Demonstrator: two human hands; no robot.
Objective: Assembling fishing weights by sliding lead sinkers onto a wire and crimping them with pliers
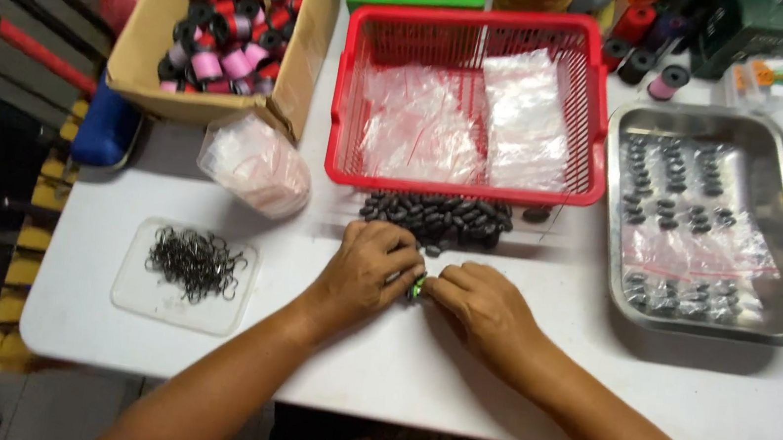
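Left hand (pixel 368 269) and right hand (pixel 481 301) pinch a small green piece (pixel 417 288) between them.

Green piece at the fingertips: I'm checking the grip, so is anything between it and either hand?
Nothing visible. The left hand and right hand meet around the green piece, fingertips directly on it. The black beads lie apart, farther up the table.

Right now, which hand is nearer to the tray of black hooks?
Left. The left hand lies just right of the clear tray of hooks; the right hand is beyond it.
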